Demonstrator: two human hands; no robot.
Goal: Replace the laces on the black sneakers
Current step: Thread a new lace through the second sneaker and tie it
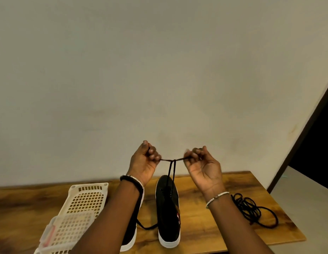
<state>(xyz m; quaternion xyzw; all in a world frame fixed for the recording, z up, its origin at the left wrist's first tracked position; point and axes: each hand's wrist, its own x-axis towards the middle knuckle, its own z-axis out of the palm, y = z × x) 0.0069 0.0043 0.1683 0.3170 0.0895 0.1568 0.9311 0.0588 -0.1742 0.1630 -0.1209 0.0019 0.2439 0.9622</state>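
Two black sneakers with white soles stand on the wooden table. The right sneaker (168, 209) is in full view; my left forearm hides most of the left sneaker (131, 233). A black lace (172, 168) rises from the right sneaker's eyelets and is pulled taut above it. My left hand (145, 161) pinches one end of it and my right hand (201, 162) pinches the other, both raised above the shoe. A second lace end (146, 226) trails on the table between the shoes.
A pile of loose black laces (251, 209) lies on the table (214, 233) to the right. Cream plastic mesh baskets (82, 204) sit at the left, near the front edge. A plain wall stands behind; a dark door frame (306, 129) is at the right.
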